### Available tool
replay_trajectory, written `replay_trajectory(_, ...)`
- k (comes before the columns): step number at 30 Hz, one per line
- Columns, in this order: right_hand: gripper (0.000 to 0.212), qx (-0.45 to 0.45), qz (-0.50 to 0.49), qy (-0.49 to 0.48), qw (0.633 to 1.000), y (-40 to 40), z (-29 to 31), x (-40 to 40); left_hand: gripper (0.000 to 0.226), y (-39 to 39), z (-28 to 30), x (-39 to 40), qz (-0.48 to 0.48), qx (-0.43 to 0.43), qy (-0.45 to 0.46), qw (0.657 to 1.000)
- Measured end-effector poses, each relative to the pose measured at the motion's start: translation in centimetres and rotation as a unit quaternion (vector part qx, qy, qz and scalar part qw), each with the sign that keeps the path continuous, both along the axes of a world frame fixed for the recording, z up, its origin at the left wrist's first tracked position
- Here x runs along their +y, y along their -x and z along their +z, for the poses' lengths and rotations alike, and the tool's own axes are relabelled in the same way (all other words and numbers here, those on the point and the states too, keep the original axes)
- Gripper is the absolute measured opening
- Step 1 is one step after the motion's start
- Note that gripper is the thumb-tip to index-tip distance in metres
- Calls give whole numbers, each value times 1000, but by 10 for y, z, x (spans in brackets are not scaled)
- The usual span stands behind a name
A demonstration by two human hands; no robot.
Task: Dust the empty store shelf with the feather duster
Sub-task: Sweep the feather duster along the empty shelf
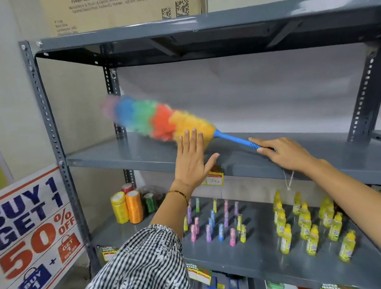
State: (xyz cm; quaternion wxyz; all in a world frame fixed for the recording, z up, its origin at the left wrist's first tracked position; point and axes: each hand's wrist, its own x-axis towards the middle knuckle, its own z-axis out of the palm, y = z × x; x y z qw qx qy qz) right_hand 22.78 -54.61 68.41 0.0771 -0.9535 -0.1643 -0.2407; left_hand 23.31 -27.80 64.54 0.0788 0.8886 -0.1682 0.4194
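The empty grey metal shelf (pixel 141 155) runs across the middle of the view at chest height. A feather duster (pixel 152 118) with a rainbow head and blue handle lies slanted over its left half, the head blurred. My right hand (pixel 283 153) is shut on the handle's ribbed end, above the shelf's front edge. My left hand (pixel 191 160) is raised flat with fingers apart in front of the shelf edge, just below the yellow end of the duster head, holding nothing.
The shelf below carries thread spools (pixel 126 206) at left, several small coloured bottles (pixel 212 223) in the middle and several yellow bottles (pixel 310 224) at right. A cardboard box (pixel 121 8) sits on the top shelf. A sale sign (pixel 32 234) leans at left.
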Motion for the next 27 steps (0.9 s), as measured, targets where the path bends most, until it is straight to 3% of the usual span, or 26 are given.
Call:
replay_trajectory(3, 42, 9, -94, 45, 994, -19, 6, 12, 76, -8, -6, 8, 13, 15, 1, 1000)
replay_trajectory(6, 41, 22, -125, 105, 986, -30, 14, 26, 77, -18, -15, 16, 31, 31, 9, 999)
replay_trajectory(16, 43, 44, 26, 161, 986, -6, 3, 2, 84, -44, -21, 21, 25, 0, 37, 999)
replay_trajectory(20, 46, 9, 88, 182, 979, -4, 0, 8, 83, -36, -22, 28, 4, -13, 37, 999)
replay_trajectory(27, 43, -56, 125, 110, 984, -47, 19, 51, 75, -17, -9, 70, 48, -29, 48, 997)
